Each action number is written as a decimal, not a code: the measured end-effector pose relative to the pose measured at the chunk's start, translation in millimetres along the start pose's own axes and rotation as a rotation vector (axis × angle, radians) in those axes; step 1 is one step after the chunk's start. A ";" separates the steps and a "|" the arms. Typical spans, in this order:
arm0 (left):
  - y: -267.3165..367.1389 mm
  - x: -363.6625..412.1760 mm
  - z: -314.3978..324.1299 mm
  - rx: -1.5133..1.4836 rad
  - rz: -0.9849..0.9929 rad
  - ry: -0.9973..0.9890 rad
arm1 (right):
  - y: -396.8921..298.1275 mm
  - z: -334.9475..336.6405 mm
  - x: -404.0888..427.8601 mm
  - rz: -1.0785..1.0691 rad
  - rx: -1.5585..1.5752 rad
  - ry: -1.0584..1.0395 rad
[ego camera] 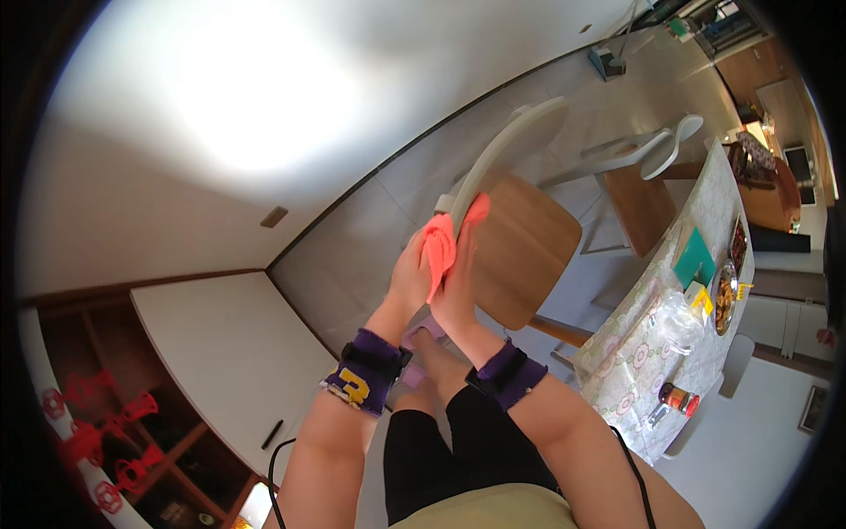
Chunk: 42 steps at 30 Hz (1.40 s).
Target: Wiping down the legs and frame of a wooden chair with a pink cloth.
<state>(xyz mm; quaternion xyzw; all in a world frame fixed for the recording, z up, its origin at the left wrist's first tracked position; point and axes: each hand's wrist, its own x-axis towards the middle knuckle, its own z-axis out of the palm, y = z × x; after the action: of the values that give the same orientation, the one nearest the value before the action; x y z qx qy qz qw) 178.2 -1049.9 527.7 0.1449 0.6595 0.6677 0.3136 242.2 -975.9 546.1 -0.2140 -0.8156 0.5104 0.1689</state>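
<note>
A coral-pink cloth (439, 246) is folded around the near end of a chair's light grey curved backrest (492, 152). My left hand (408, 274) presses the cloth from the wall side of the backrest. From the opposite side, my right hand (457, 287) holds it with fingers stretched along the backrest, a bit of cloth showing past the fingertips. The palms face each other with the cloth and backrest end between them. Just right of my hands is the chair's wooden seat (529, 254). Both wrists wear purple bands.
A table with a floral cover (628, 350) stands at right, bearing a dish of food (726, 297), a jar (679, 399) and a plastic bag (681, 324). A second chair (638, 205) is beyond. The white wall (317, 119) and a white cabinet door (225, 357) lie left.
</note>
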 end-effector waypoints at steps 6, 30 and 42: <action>-55.8 -40.8 13.6 0.014 -0.106 0.123 | 18.3 14.7 -38.8 -0.025 -0.008 0.024; -150.2 -37.7 63.0 -0.334 0.227 0.308 | 154.7 36.9 -72.7 -0.110 0.365 0.104; -354.9 -10.0 69.9 0.075 0.104 0.494 | 334.3 94.9 -88.9 -0.109 -0.135 0.123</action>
<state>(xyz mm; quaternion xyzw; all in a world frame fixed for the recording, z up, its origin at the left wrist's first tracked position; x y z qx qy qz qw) 309.0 -1024.3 191.3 0.0226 0.7320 0.6732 0.1028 330.0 -964.9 198.4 -0.2113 -0.8467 0.4301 0.2313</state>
